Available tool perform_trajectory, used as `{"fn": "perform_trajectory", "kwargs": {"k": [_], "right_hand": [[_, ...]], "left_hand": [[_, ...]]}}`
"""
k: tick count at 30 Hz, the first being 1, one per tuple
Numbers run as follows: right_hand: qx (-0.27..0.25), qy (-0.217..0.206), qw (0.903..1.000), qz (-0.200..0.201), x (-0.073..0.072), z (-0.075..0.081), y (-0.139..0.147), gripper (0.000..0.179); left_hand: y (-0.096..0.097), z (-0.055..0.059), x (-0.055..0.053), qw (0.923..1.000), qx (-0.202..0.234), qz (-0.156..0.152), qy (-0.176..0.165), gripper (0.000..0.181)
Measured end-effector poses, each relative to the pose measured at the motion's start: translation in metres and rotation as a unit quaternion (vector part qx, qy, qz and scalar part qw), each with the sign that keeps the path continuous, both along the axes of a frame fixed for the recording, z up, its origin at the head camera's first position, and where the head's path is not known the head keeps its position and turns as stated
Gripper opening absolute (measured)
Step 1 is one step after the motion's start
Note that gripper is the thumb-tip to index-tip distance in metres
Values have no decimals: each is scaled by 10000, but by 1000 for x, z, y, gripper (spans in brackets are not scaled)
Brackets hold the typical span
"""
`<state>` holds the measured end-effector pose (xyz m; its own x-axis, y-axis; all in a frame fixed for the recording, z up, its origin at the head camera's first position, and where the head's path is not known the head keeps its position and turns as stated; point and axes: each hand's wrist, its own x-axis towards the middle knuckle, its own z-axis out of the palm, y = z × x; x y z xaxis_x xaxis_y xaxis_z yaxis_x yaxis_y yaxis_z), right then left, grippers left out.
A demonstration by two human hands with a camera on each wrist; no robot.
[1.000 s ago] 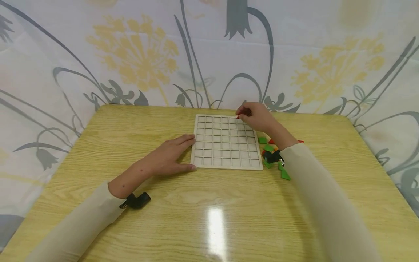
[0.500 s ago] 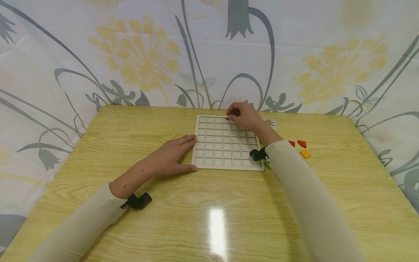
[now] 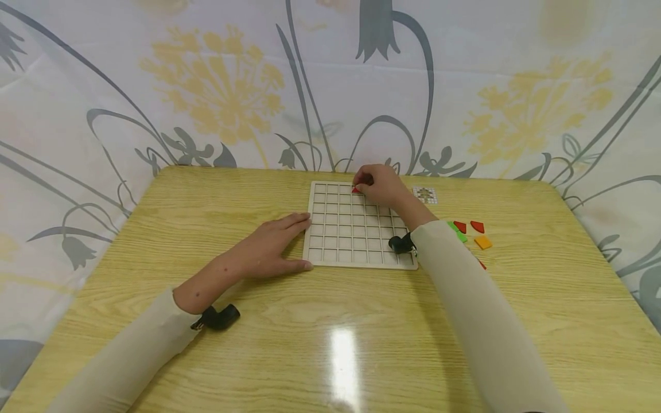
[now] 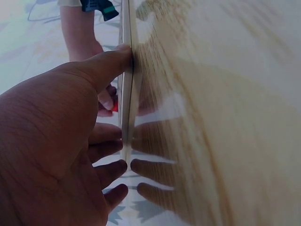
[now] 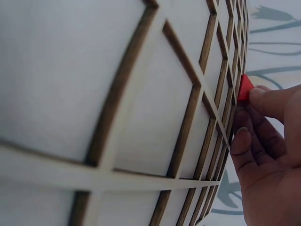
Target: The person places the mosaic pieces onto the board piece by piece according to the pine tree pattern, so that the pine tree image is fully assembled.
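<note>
A pale wooden grid board (image 3: 345, 230) lies on the table, its square cells bare where they show. My right hand (image 3: 384, 186) pinches a small red tile (image 3: 356, 189) at the board's far row, near the middle. In the right wrist view this red tile (image 5: 245, 88) looks triangular, held between thumb and finger right at the grid. My left hand (image 3: 271, 246) rests flat at the board's left side, fingertips at the edge and thumb at the near corner. Several cells on the right are hidden under the right hand and forearm.
Right of the board lie red tiles (image 3: 477, 227), an orange square tile (image 3: 483, 242) and green tiles (image 3: 457, 232), partly covered by the right sleeve. A small patterned card (image 3: 425, 195) lies behind them. A patterned cloth (image 3: 330, 86) hangs at the table's far edge.
My right hand has moved left along the far row with the red tile and dipped slightly. The card and some loose tiles have come out from behind the arm. The left hand has stayed put.
</note>
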<state>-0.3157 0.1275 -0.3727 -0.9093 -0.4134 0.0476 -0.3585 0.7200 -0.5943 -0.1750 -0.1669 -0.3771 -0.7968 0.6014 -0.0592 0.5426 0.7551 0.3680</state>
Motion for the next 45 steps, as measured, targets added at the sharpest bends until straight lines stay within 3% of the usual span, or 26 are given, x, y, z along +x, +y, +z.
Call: {"fn": "perform_trajectory", "kwargs": {"k": [12, 20, 45], "right_hand": [[276, 79, 9994, 202, -1, 0, -1, 21], [518, 365, 9971, 415, -3, -1, -1, 23], [558, 260, 9976, 310, -3, 0, -2, 20]], "left_hand": [[-1, -1, 0, 9999, 50, -66, 67, 94], [0, -2, -1, 10000, 55, -67, 45, 94], [1, 0, 0, 10000, -44, -62, 63, 95]]}}
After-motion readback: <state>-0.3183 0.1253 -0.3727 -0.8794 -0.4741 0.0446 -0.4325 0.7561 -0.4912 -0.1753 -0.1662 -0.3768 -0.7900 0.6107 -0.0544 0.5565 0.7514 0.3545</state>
